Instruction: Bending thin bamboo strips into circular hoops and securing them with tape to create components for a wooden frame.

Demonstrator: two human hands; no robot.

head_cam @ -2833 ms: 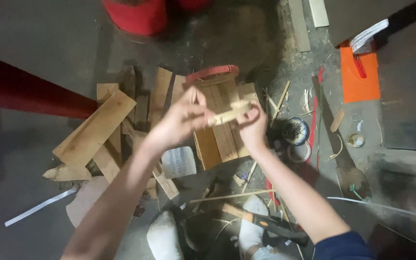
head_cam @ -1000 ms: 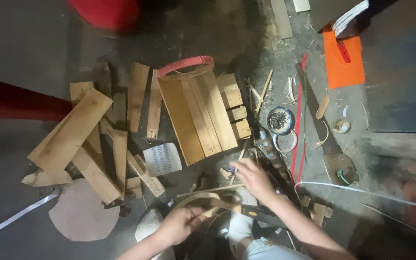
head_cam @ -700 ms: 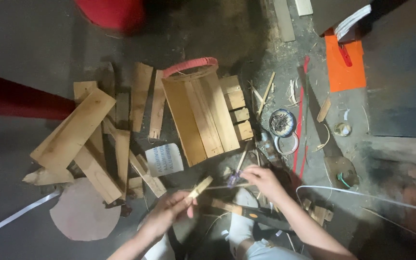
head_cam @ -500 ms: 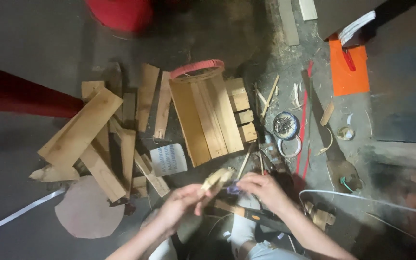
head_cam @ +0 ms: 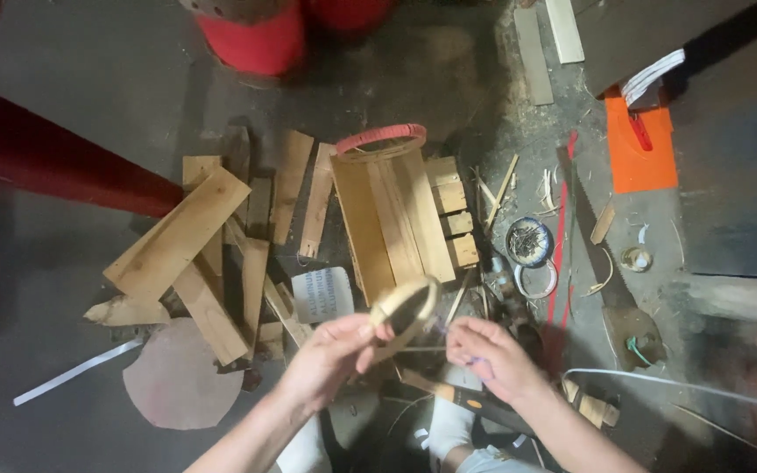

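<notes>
Head view: left hand [head_cam: 330, 355] now grips a raised wooden ring [head_cam: 405, 304], right hand [head_cam: 488, 355] loosely curled.

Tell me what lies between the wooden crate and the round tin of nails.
In the head view, a column of small wooden blocks lies between the wooden crate and the tin of nails, with thin sticks beside them.

Bare wood, matt all round; little shine anywhere.

Ring [head_cam: 405, 308] pinched in the left hand [head_cam: 330, 359] fingers: pale wood strip, thin, smooth, matt. Just beyond the fingertips, slatted panel [head_cam: 393, 219] of raw light wood, unfinished, one end capped by a red ribbed hoop [head_cam: 381, 138]. Further out past the left fingers, rough-sawn planks [head_cam: 177, 232], dry and splintery. Beyond the right hand [head_cam: 488, 355], round tin [head_cam: 528, 241] of dull metal nails. Floor [head_cam: 72, 79] rough grey concrete, dusty. Orange sheet [head_cam: 637, 149] far off, smooth, plastic-looking.
</notes>
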